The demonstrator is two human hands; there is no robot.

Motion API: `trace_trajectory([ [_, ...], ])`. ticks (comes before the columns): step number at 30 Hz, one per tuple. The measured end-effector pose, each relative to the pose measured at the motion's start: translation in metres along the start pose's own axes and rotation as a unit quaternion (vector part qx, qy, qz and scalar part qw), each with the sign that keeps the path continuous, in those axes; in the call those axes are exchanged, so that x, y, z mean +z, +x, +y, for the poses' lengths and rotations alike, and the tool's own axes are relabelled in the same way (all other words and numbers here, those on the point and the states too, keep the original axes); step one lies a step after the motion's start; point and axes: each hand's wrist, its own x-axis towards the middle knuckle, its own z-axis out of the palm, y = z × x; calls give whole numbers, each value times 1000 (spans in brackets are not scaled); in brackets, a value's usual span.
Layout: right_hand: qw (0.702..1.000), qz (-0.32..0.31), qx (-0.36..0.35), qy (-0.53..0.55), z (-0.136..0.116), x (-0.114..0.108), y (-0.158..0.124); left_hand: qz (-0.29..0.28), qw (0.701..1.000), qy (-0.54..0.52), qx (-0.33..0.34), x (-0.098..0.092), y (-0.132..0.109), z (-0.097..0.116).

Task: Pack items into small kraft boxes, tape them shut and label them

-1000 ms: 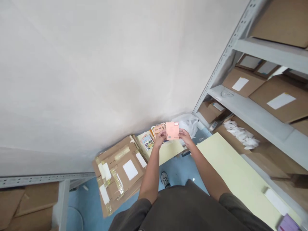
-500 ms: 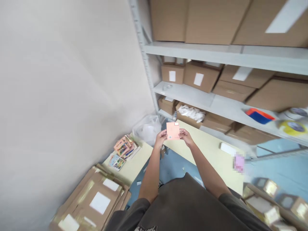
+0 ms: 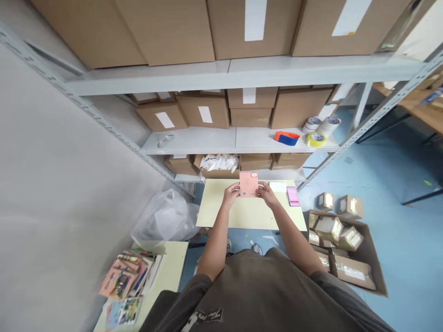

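A square pink book (image 3: 248,185) is held up in front of me, its back with a barcode at the lower left facing me. My left hand (image 3: 230,193) is closed on its left edge. Gripping the opposite edge is my right hand (image 3: 265,192). Below and behind the book lies a pale yellow table (image 3: 238,214). A white box (image 3: 278,186) and a pink blurred-out item (image 3: 293,196) lie on that table, to the right of my right hand.
At the lower left, several books (image 3: 121,281) lie on a second table (image 3: 173,263), near a clear plastic bag (image 3: 169,216). Ahead stands a metal shelf (image 3: 194,140) with cartons, tape rolls (image 3: 315,139) and a red-blue band (image 3: 287,138). A carton of parcels (image 3: 375,263) sits at right.
My view has swung right, from the wall and stacked cardboard to facing the shelf and table. Both hands still hold the pink book in front of me.
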Motion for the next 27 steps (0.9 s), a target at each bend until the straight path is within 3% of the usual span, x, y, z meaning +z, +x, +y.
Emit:
trace_trajectory([
  [3,1000,22,-5,17,1,8,0,12,999,40,1,-7,14,5],
  [7,999,41,-28,12,5,38,6,67,983,141,92,-20,20,15],
  [11,994,30,-100,-40,17,78,15,-45,982,123,135,-17,17,18],
  [14,986,5,-145,-79,26,97,23,-85,987,60,118,-23,18,22],
  [16,985,7,-146,-95,29,100,27,-100,990,36,95,-37,22,28],
  [21,975,159,-119,-100,26,90,32,-121,992,-42,9,-84,35,41],
  [24,992,107,-62,-40,24,89,32,-122,990,-65,-35,-92,37,39],
  [27,997,68,-36,5,22,91,28,-113,990,-68,-43,-86,36,31],
])
